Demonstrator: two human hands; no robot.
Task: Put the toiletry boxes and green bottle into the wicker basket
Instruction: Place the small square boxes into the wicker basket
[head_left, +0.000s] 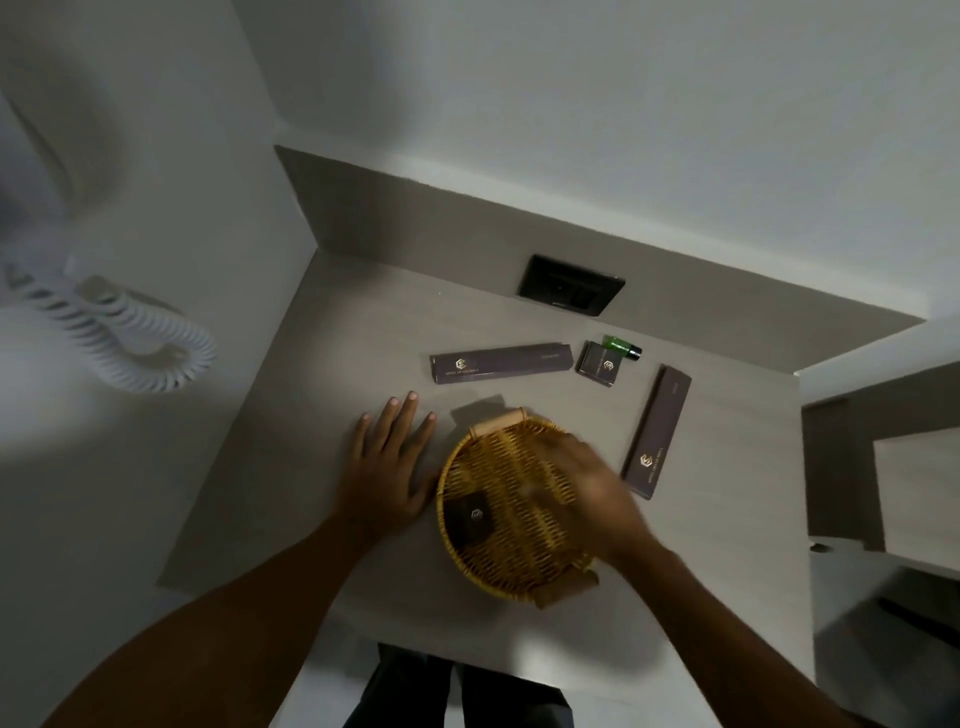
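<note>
A round wicker basket (498, 566) with wooden handles sits on the grey counter. One small dark box (471, 515) lies inside it at the left. My left hand (387, 470) rests flat and open on the counter, just left of the basket. My right hand (587, 493) hovers blurred over the basket's right side; nothing shows in it. Behind the basket lie a long dark box (501, 362), a small square dark box (598, 365) and a green bottle (622, 347) on its side. Another long dark box (657, 431) lies right of the basket.
A black wall socket (570, 285) sits in the upstand behind the counter (332, 332). A white coiled cord (130, 338) hangs on the wall at left. A lower shelf (914, 488) lies to the right. My dark trousers show below the counter's front edge.
</note>
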